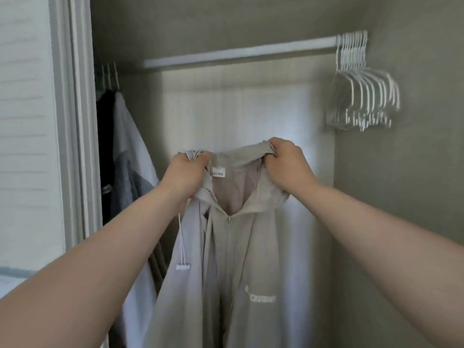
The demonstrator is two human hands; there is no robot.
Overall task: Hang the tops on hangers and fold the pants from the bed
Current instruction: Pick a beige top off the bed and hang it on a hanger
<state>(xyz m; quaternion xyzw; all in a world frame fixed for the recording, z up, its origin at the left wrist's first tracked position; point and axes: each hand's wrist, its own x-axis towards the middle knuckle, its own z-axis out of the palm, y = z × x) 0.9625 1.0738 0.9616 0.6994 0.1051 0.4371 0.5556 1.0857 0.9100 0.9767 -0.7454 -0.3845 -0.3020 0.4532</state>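
A pale grey zip hoodie (226,259) is held up inside the closet, below the rod (238,52).

Its hood edge is gripped by the left hand (187,172) and the right hand (288,167), fingers curled tight into bunched fabric. The zip is closed to the neck; a white label, a white drawcord and white chest lettering are shown. White hangers (364,84) are bunched at the rod's right end.

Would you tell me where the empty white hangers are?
In the head view, the white hangers hang at the right end of the closet rod, above and right of the grey hoodie.
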